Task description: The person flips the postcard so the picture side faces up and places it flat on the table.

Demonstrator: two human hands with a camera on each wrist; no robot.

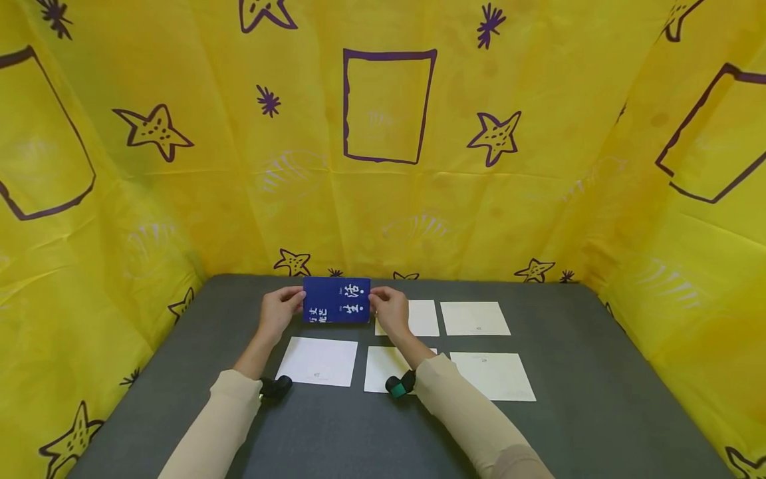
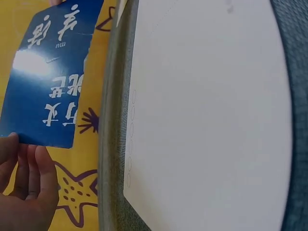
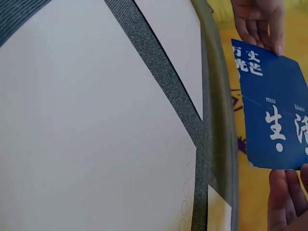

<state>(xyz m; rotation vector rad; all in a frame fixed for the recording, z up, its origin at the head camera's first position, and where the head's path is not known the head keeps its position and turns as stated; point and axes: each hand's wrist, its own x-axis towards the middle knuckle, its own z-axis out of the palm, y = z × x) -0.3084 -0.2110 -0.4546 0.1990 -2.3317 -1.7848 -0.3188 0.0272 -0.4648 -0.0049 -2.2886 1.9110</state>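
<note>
Two grips pinch a blue card midair by opposite edges.

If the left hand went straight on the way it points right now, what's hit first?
The blue card, which the left hand pinches by one edge; past it, probably the yellow cloth, though depth is unclear.

- Yellow cloth wall behind, with more of the same along left and right; folds and a level crease across the back.
- Dark purple drawings: dotted starfish, spiky bursts, a large four-sided outline at back centre, similar ones either side.
- Faint, pale leaf-like prints between.
- Table: dark grey, woven-looking in wrist views, far corners rounded.
- Light bright on the yellow; source out of view.
</note>
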